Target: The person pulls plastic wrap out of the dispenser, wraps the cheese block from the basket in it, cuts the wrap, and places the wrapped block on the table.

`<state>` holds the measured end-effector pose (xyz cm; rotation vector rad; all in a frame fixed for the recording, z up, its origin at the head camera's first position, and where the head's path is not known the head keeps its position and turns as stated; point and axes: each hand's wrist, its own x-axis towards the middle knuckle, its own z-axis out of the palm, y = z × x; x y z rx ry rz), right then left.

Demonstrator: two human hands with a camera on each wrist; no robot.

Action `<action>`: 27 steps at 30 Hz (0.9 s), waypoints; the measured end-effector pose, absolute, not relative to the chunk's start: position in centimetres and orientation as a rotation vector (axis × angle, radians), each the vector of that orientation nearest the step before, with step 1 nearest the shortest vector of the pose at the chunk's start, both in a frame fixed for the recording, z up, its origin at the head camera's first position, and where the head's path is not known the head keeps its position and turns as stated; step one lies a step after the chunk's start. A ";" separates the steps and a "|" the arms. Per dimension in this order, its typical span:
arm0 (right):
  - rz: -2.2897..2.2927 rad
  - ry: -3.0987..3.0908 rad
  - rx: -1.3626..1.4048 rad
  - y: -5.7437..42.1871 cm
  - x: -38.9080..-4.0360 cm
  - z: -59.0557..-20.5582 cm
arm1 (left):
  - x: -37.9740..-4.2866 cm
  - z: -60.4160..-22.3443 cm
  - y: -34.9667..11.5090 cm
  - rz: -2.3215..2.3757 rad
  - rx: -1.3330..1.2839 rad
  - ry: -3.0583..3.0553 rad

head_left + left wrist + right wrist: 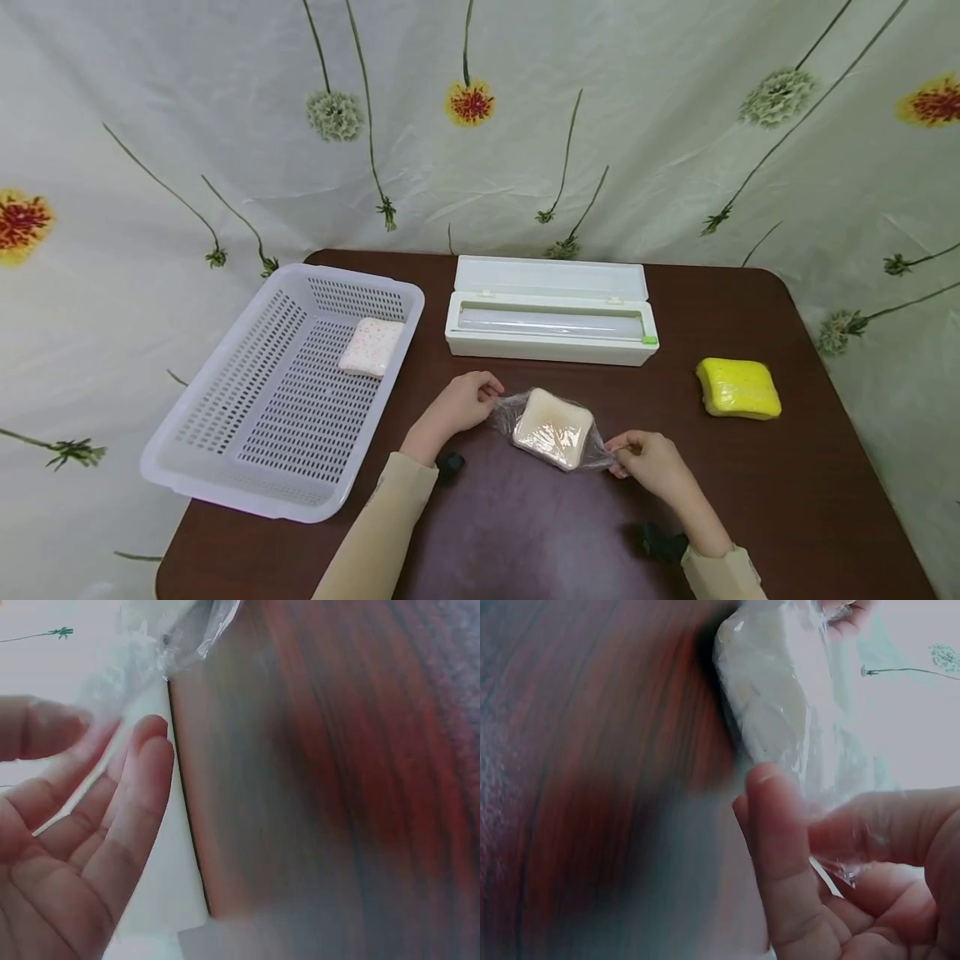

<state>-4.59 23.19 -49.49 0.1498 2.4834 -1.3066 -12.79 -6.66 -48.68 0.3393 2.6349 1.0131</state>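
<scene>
A pale, bread-slice-shaped piece (pixel 553 427) lies on the table between the two hands, wrapped in clear cling film (pixel 597 454) that gathers at both sides. At its left side my left hand (pixel 467 402) pinches one end of the film; the left wrist view shows the crinkled film (pixel 135 671) at the thumb and fingertips. On the other side my right hand (pixel 651 461) pinches the opposite end. In the right wrist view, the film runs between the thumb and the index finger (pixel 780 825), with the pale piece (pixel 769 690) beyond it.
A white cling film box (pixel 551 348) stands behind the hands, its lid up and a roll inside. To the left, a white plastic basket (pixel 168 450) holds a speckled, slice-shaped piece (pixel 371 347). A yellow wrapped piece (pixel 738 388) lies at the right.
</scene>
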 end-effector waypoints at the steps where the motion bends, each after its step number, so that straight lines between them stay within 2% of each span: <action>1: -1.301 2.481 0.137 23.1 -4.4 -49.4 | -12.7 -48.7 -6.7 1.032 0.353 2.628; 9: -1.193 2.490 -0.086 22.4 -3.0 -48.5 | -11.2 -48.3 -6.6 1.090 0.501 2.882; 14: -1.154 2.469 -0.255 21.9 -2.3 -48.0 | -9.5 -48.1 -5.7 1.101 0.758 2.963; 18: -1.150 2.474 -0.339 21.2 -2.0 -47.6 | -7.7 -48.2 -4.4 0.988 0.960 2.908; 27: -1.097 2.518 -0.558 19.8 -1.4 -47.6 | -3.7 -49.1 -2.5 0.624 1.236 2.858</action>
